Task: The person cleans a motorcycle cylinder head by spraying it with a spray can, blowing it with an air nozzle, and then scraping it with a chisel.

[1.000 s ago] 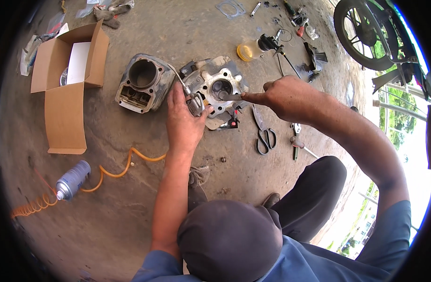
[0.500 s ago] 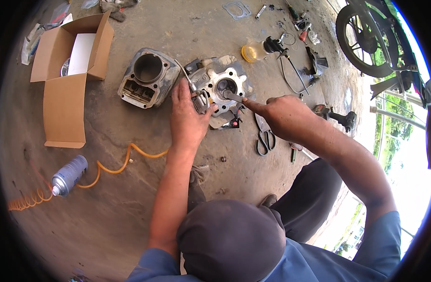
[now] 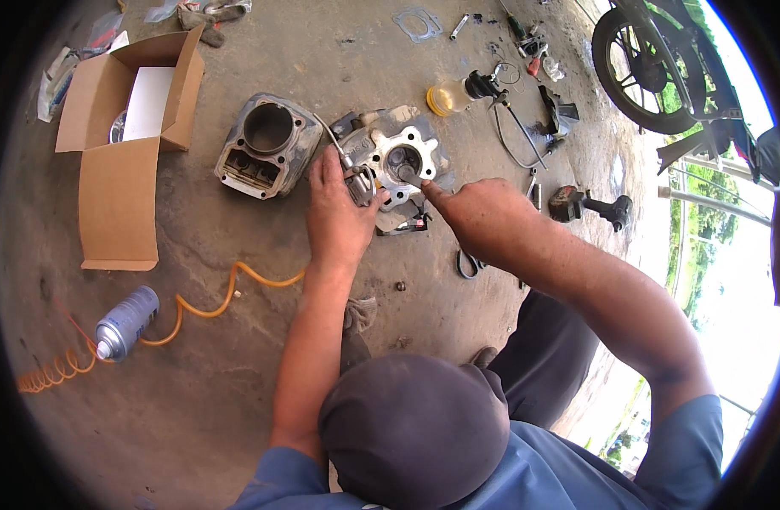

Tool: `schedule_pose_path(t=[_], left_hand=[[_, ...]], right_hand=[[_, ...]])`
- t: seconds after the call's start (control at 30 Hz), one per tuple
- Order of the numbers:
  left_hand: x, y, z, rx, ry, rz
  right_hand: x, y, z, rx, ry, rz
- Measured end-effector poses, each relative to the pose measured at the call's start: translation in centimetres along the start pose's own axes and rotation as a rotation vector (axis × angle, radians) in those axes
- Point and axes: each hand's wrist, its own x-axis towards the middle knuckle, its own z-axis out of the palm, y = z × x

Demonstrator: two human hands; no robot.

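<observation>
A metal engine cylinder head [image 3: 424, 140] lies on the ground with its round combustion chamber facing up. My left hand [image 3: 334, 204] grips its near left side, fingers straight along the edge and thumb by a metal bracket [image 3: 360, 183]. In my right hand [image 3: 483, 217] is a flat metal scraper [image 3: 411, 176], its tip inside the chamber and the index finger stretched along it. The fist hides the scraper's rear part. Left of the head stands a cylinder block [image 3: 266, 144] with an open bore. Scissors [image 3: 468, 265] lie partly under my right forearm.
An open cardboard box [image 3: 118, 208] and a spray can [image 3: 128, 321] lie at left, beside a coiled orange hose [image 3: 204, 308]. Beyond the head are a yellow-rimmed clear cup [image 3: 452, 96] and a gasket [image 3: 424, 25]. A power tool [image 3: 606, 208] and motorcycle wheel [image 3: 645, 72] are at right.
My right hand has shifted a little left and nearer, covering more of the scissors. The scraper tip stays in the chamber. My left hand keeps its place. The view has turned slightly.
</observation>
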Motion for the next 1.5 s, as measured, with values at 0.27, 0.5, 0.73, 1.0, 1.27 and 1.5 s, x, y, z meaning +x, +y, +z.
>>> schedule_pose_path(t=[0.27, 0.5, 0.73, 1.0, 1.27, 1.5], left_hand=[[0.3, 0.7, -0.4, 0.016, 0.01, 0.027], [0.1, -0.3, 0.2, 0.054, 0.033, 0.05], [0.2, -0.1, -0.1, 0.009, 0.016, 0.032], [0.2, -0.4, -0.1, 0.012, -0.008, 0.023], [0.1, 0.6, -0.2, 0.052, 0.03, 0.035], [0.2, 0.2, -0.4, -0.024, -0.008, -0.011]], right_hand=[[1.0, -0.4, -0.7, 0.003, 0.006, -0.002], [1.3, -0.6, 0.5, 0.133, 0.021, 0.14], [-4.0, 2.4, -2.0, 1.117, -0.057, 0.219], [-7.8, 3.9, 0.1, 1.253, -0.042, 0.265], [-9.2, 3.2, 1.2, 1.103, 0.027, 0.328], [-9.0, 2.3, 1.9, 0.963, 0.095, 0.197]])
